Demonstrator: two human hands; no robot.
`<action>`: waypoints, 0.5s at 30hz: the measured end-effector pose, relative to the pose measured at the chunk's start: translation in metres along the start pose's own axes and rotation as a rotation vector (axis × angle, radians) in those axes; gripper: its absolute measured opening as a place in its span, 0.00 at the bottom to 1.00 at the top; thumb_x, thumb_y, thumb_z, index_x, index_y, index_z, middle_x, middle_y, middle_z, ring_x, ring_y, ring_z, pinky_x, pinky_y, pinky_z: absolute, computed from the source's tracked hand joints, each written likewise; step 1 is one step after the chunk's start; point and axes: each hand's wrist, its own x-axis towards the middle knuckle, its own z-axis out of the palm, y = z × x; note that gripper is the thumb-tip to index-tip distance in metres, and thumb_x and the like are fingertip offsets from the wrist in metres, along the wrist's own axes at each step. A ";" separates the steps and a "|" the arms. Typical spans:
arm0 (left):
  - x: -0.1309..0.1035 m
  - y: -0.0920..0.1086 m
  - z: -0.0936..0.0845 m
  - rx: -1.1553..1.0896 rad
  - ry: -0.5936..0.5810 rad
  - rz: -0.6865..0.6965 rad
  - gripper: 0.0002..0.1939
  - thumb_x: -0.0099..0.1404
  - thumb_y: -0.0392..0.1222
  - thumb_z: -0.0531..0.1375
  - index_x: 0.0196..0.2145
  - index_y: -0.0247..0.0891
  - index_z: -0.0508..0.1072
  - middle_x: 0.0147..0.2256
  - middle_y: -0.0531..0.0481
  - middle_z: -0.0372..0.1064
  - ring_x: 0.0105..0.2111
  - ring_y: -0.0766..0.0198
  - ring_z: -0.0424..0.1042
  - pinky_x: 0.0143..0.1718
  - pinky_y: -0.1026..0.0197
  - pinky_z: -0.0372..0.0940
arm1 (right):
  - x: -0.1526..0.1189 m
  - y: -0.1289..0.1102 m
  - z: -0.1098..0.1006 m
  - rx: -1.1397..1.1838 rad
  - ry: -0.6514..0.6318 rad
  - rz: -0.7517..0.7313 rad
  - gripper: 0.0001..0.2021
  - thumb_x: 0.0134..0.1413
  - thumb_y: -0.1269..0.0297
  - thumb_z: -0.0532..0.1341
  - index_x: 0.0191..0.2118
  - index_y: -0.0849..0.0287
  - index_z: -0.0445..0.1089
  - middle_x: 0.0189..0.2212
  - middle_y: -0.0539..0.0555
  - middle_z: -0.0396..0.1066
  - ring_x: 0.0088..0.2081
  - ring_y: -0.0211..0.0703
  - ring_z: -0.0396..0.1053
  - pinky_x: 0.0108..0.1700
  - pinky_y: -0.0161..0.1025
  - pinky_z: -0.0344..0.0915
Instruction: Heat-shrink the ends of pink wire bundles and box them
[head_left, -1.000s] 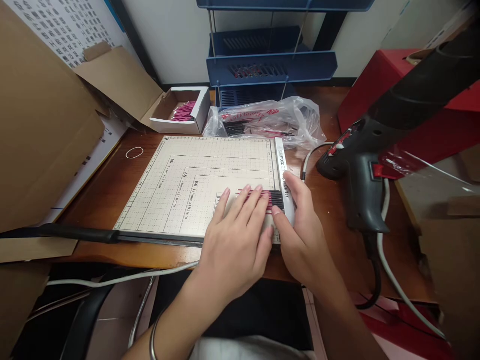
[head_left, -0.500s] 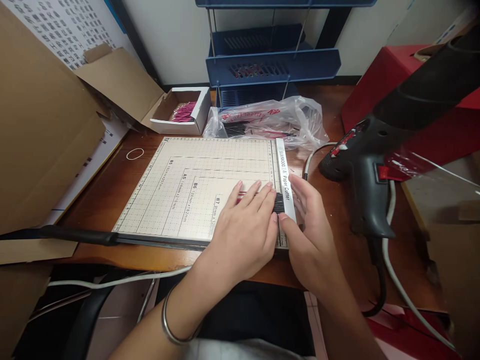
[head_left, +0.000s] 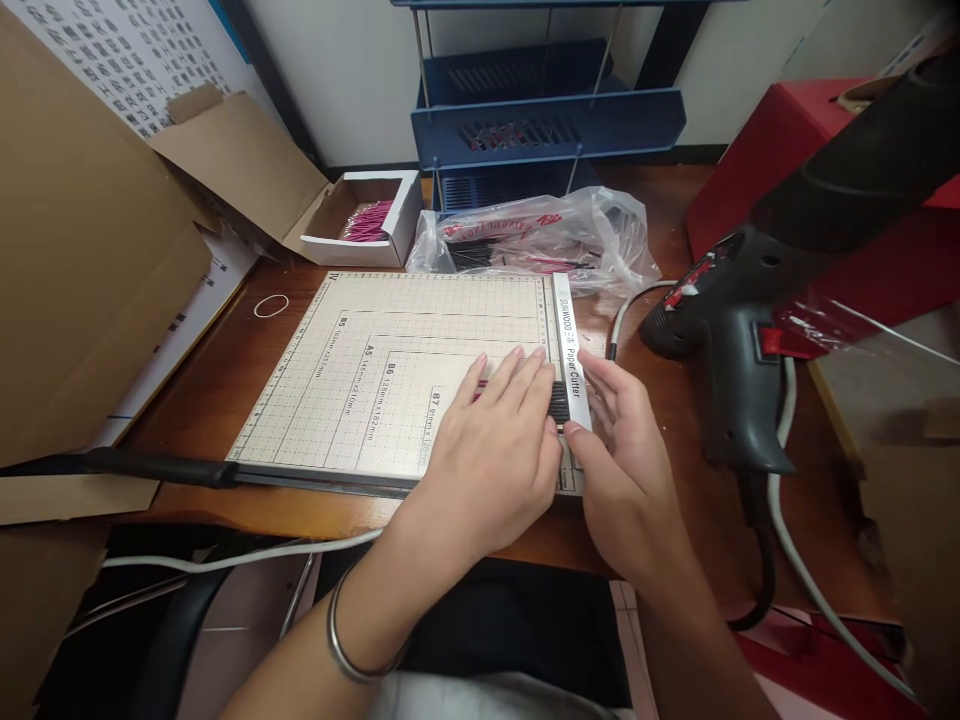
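A paper cutter (head_left: 300,380) with a printed grid lies on the desk, its black-handled blade arm (head_left: 157,468) down along the near edge. My left hand (head_left: 495,450) is flat on the grid, fingers stretched out over a row of thin black and red tubes (head_left: 559,403). Most of the tubes' length is hidden under that hand. By the white ruler edge (head_left: 570,340) is my right hand (head_left: 622,450), its thumb at the tubes' ends and its fingers curved around the cutter's right side. Between right thumb and fingers there is a gap, spanning the ruler edge.
A heat gun (head_left: 742,340) with a cord stands at the right, before a red box (head_left: 772,150). Behind the cutter lie a plastic bag (head_left: 615,235) of tubes and a white box (head_left: 352,252) of pink pieces. Cardboard (head_left: 82,250) rises at the left.
The view has shifted slightly. My right thumb has moved a little right, onto the ruler edge, and a pale tube end now shows between the hands. My left hand stays flat on the tubes.
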 end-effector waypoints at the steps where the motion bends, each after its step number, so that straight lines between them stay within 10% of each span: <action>1: 0.000 0.000 0.000 0.003 0.002 -0.005 0.26 0.78 0.39 0.43 0.68 0.29 0.62 0.71 0.42 0.56 0.73 0.54 0.52 0.75 0.42 0.47 | 0.000 0.000 0.000 -0.001 -0.006 -0.005 0.28 0.63 0.64 0.56 0.68 0.51 0.59 0.67 0.56 0.62 0.69 0.50 0.61 0.71 0.58 0.61; 15: 0.001 0.001 -0.004 -0.103 -0.074 -0.006 0.24 0.76 0.36 0.44 0.65 0.36 0.65 0.70 0.50 0.59 0.73 0.55 0.53 0.74 0.38 0.47 | -0.003 -0.005 -0.002 -0.009 -0.001 -0.026 0.21 0.62 0.66 0.56 0.60 0.49 0.68 0.70 0.52 0.59 0.71 0.49 0.58 0.73 0.57 0.55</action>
